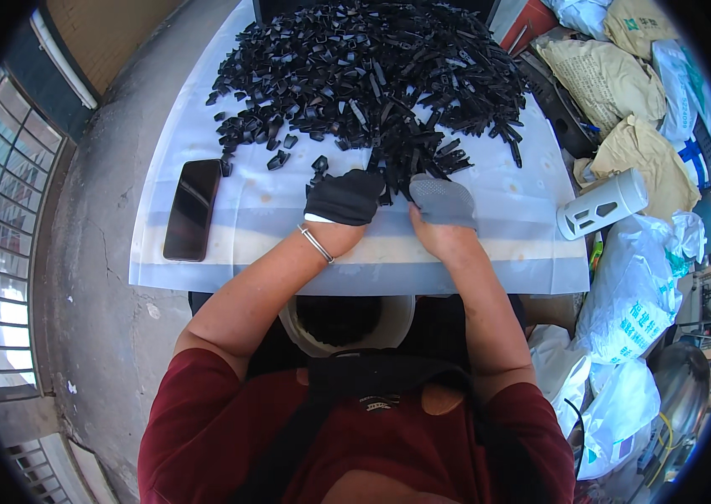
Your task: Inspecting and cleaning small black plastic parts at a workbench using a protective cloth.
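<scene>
The left hand (pixel 343 199), in a dark glove, and the right hand (pixel 442 203), in a grey dotted one, are close together near the middle of the frame. Their fingertips are hidden, so I cannot tell if either hand is wide, narrow or holding a bit. Just past them, a small bunch of black bits (pixel 397 164) sticks out from the big black pile (pixel 355 71) at the top of the frame. The step looks like picking through the bits at the pile's near edge. The next move seems to call for small, careful pinches, so the bits don't scatter on the white cloth (pixel 246 197). Farther out, a phone (pixel 193 210) lies at the left, a white bucket (pixel 397 323) with dark stuff inside sits low in the middle, and bags (pixel 632 290) crowd the right.
</scene>
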Demonstrator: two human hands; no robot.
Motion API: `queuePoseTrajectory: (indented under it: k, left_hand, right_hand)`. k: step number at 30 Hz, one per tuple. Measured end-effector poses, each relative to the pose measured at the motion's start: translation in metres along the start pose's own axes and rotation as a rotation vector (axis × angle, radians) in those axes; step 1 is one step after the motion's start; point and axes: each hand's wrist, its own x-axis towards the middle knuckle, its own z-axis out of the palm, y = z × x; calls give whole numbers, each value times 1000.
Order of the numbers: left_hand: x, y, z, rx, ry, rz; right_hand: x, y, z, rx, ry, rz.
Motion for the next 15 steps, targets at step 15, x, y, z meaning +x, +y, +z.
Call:
queuePoseTrajectory:
  k: [15]
  left_hand:
    - [-12, -6, -15, -136, 12, -88]
  right_hand:
    - [-12, 3, -15, 44, -109, -194]
